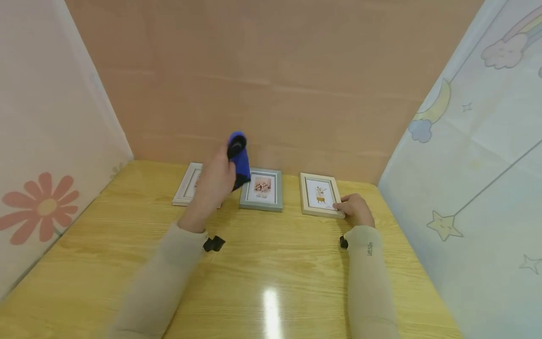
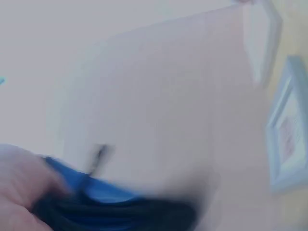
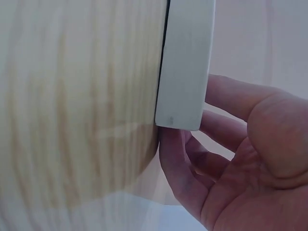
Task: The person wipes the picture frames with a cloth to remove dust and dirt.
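Wood-grain bench [image 1: 262,263], bright glare [image 1: 272,314]; brown wall [image 1: 271,70] behind, cartoon-printed side walls [image 1: 478,179]. Left hand [image 1: 213,181]: fingers clamped on blue-black object [image 1: 242,165]; right hand [image 1: 358,209]: fingers pinching cream frame [image 1: 320,194].

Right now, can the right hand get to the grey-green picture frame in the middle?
Probably yes, after letting go: the right hand holds the corner of the cream frame, which lies in between, but nothing covers the right side of the grey-green frame.
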Tool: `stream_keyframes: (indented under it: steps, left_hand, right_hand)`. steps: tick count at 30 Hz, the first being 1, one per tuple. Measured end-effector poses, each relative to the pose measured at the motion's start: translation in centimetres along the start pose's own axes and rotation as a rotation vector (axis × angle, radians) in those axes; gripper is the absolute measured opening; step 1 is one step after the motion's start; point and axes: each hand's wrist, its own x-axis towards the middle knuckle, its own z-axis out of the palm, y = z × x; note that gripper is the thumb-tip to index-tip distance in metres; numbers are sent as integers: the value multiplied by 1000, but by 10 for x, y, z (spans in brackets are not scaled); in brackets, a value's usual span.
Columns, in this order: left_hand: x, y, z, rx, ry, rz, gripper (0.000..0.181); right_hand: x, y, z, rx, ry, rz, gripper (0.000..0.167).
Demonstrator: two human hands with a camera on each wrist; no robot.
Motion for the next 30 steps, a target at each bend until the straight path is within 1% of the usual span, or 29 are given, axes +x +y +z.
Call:
stream_keyframes:
  steps: [1, 2, 3, 4, 5, 6, 7, 9, 10, 11, 12, 13, 14, 16, 18, 20, 22, 23, 27, 30]
  left_hand:
    - [12, 7, 16, -8, 49, 58, 51]
    - [24, 13, 34, 18, 79, 120, 57]
    - [35, 16, 56, 48, 91, 188, 61]
    - [46, 17, 80, 96, 84, 245, 66]
    - [53, 17, 103, 145, 53, 287, 70]
    - [59, 16, 127, 209, 11, 324, 73]
    - [62, 14, 151, 275, -46, 343, 75]
    - [62, 11, 193, 390, -197, 331, 73]
    - [59, 11, 211, 440, -283, 308, 72]
    - [56, 11, 224, 483, -369, 285, 70]
    - [54, 12, 237, 526, -436, 270, 68]
    - [51, 13, 246, 551, -493, 250, 65]
    - [49, 16, 252, 566, -541, 226, 63]
    - [46, 22, 259, 568, -603, 172, 61]
    - [45, 27, 259, 535, -624, 116, 60]
    - [44, 30, 255, 486, -634, 53, 61]
    - [44, 29, 254, 444, -637, 21, 62]
    - [45, 28, 254, 432, -635, 15, 63]
    - [44, 21, 260, 406, -638, 41, 59]
    - [40, 22, 259, 366, -646, 41, 54]
  right_hand:
    - [0, 0, 0, 7, 4, 6, 60]
    - [0, 0, 0, 21, 10, 14, 59]
    - [0, 0, 0, 31, 16, 16, 59]
    - [-1, 1, 1, 33, 20, 18, 58]
    - [-1, 1, 2, 37, 23, 20, 58]
    - [-2, 2, 3, 40, 25, 29, 57]
    - [-3, 2, 5, 40, 23, 32, 57]
    - [-5, 3, 8, 27, 15, 23, 60]
    - [-7, 3, 10, 20, 12, 22, 60]
    - [-8, 3, 12, 21, 11, 19, 61]
    - [-9, 2, 13, 21, 12, 16, 61]
    - [-10, 2, 14, 25, 13, 14, 61]
    - [-11, 1, 15, 29, 17, 10, 61]
    - [-12, 0, 17, 35, 24, 18, 59]
    - [-11, -3, 17, 36, 29, 22, 57]
    - [-11, -5, 18, 38, 26, 35, 57]
    - [-11, -7, 19, 44, 27, 48, 57]
    - [-10, -7, 20, 47, 27, 50, 57]
    - [-10, -5, 22, 32, 39, 41, 56]
    - [-10, -3, 21, 19, 46, 29, 55]
